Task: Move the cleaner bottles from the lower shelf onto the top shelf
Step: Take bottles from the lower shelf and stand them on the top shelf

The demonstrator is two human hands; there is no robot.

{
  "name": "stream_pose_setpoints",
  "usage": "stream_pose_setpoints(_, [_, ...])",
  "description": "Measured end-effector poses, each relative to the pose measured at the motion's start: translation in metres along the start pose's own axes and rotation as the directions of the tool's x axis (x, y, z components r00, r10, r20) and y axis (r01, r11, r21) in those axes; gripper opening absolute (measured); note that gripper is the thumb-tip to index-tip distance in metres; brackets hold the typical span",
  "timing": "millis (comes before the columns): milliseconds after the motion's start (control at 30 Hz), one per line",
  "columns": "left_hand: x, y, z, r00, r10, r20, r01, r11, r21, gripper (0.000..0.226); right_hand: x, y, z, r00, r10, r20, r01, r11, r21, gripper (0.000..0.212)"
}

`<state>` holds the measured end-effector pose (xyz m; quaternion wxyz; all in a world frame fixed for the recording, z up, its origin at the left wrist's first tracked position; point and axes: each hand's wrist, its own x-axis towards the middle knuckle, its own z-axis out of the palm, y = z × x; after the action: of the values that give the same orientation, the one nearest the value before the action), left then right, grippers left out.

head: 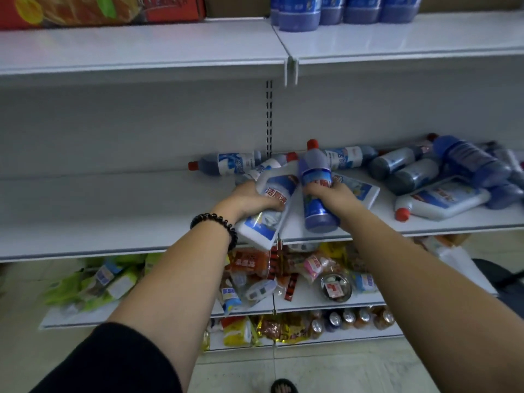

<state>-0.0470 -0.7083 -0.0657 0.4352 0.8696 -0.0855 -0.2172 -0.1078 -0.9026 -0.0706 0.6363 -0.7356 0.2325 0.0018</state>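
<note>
Loose cleaner bottles (442, 177) lie heaped at the right of the lower shelf (113, 217); standing bottles (340, 9) line the top shelf (141, 49). The left hand (249, 197) clasps a white bottle (269, 217) and the right hand (331, 194) a blue bottle (316, 177), side by side over the lower shelf's near edge.

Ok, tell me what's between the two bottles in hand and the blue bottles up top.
Head view: only the white back panel and the bare front of the top shelf; no goods.
</note>
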Motion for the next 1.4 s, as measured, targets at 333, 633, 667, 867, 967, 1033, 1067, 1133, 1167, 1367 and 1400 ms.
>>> stream_pose_setpoints(333, [-0.07,0.023,-0.012,0.988,0.155,-0.024,-0.157,0.962,-0.225,0.031,-0.092,-0.004,0.0,0.968,-0.121,-0.219,0.165,0.967,0.194,0.034])
stream_pose_setpoints(633, [-0.148,0.052,0.002,0.923,0.384,-0.02,-0.37,0.875,-0.313,0.026,-0.18,-0.019,-0.007,0.878,-0.238,-0.416,0.399,0.845,0.357,0.03])
stream_pose_setpoints(667, [-0.155,0.059,0.002,0.912,0.408,-0.042,-0.398,0.855,-0.332,0.026,-0.187,-0.025,-0.01,0.865,-0.259,-0.431,0.429,0.827,0.363,0.033])
stream_pose_setpoints(867, [-0.194,0.109,-0.023,0.827,0.54,-0.154,-0.544,0.703,-0.458,0.019,-0.233,-0.089,-0.025,0.788,-0.437,-0.434,0.587,0.745,0.316,0.033])
stream_pose_setpoints(967, [-0.208,0.134,-0.046,0.785,0.568,-0.247,-0.613,0.654,-0.443,0.031,-0.253,-0.126,-0.027,0.741,-0.513,-0.434,0.649,0.714,0.264,0.034])
stream_pose_setpoints(1033, [-0.215,0.149,-0.062,0.769,0.565,-0.298,-0.638,0.659,-0.398,0.048,-0.262,-0.148,-0.027,0.721,-0.566,-0.398,0.681,0.683,0.262,0.035])
stream_pose_setpoints(1067, [-0.22,0.155,-0.07,0.763,0.563,-0.317,-0.647,0.666,-0.371,0.057,-0.266,-0.158,-0.027,0.715,-0.587,-0.38,0.691,0.673,0.262,0.035])
stream_pose_setpoints(1133, [-0.228,0.165,-0.083,0.744,0.575,-0.34,-0.668,0.654,-0.356,0.066,-0.273,-0.174,-0.024,0.703,-0.62,-0.349,0.708,0.657,0.259,0.04])
stream_pose_setpoints(1167, [-0.232,0.169,-0.088,0.736,0.578,-0.352,-0.677,0.638,-0.366,0.065,-0.274,-0.181,-0.022,0.696,-0.631,-0.342,0.715,0.649,0.26,0.044])
stream_pose_setpoints(1367, [-0.241,0.174,-0.113,0.684,0.615,-0.393,-0.73,0.577,-0.368,0.053,-0.277,-0.202,-0.012,0.676,-0.677,-0.292,0.737,0.632,0.24,0.034])
stream_pose_setpoints(1400, [-0.242,0.175,-0.116,0.674,0.624,-0.396,-0.739,0.565,-0.368,0.043,-0.276,-0.204,-0.011,0.67,-0.687,-0.281,0.742,0.628,0.235,0.039])
